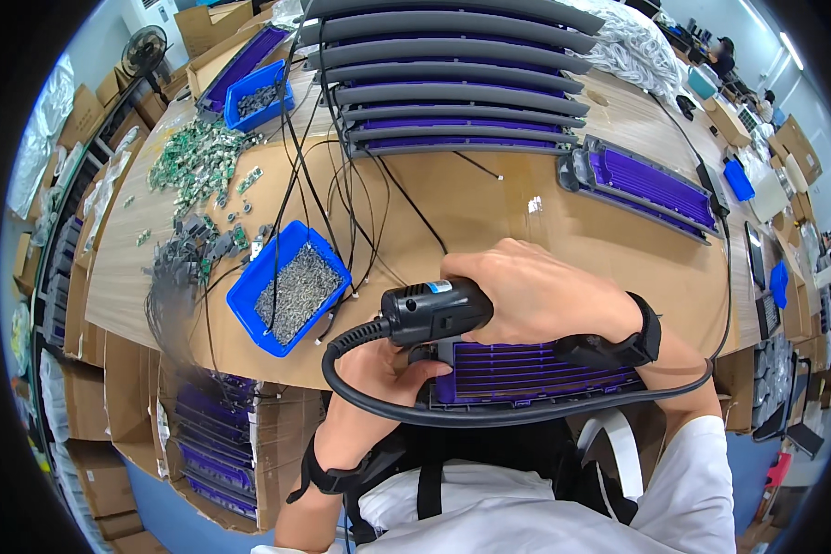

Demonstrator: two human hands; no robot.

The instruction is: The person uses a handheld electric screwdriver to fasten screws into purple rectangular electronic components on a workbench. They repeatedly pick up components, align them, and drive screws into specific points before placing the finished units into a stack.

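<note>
My right hand (535, 295) is wrapped round a black corded power screwdriver (434, 312), held over the left end of a purple-and-grey slatted panel (517, 371). The tool's thick black cable (489, 417) loops across the panel's near side and up over my right forearm. My left hand (367, 371) grips the panel's left end, its thumb resting at the edge; its other fingers are mostly hidden by the tool and cable. The screwdriver's tip is hidden too. The panel lies at the table's near edge, close to my body. Both wrists wear black straps.
A blue bin of small screws (300, 286) sits left, with thin black wires (342, 203) hanging over it. Green circuit boards (194, 166) lie heaped behind. Stacked grey-and-purple panels (452, 83) stand at the back; another panel (646, 189) lies right. A carton of panels (217, 443) stands lower left.
</note>
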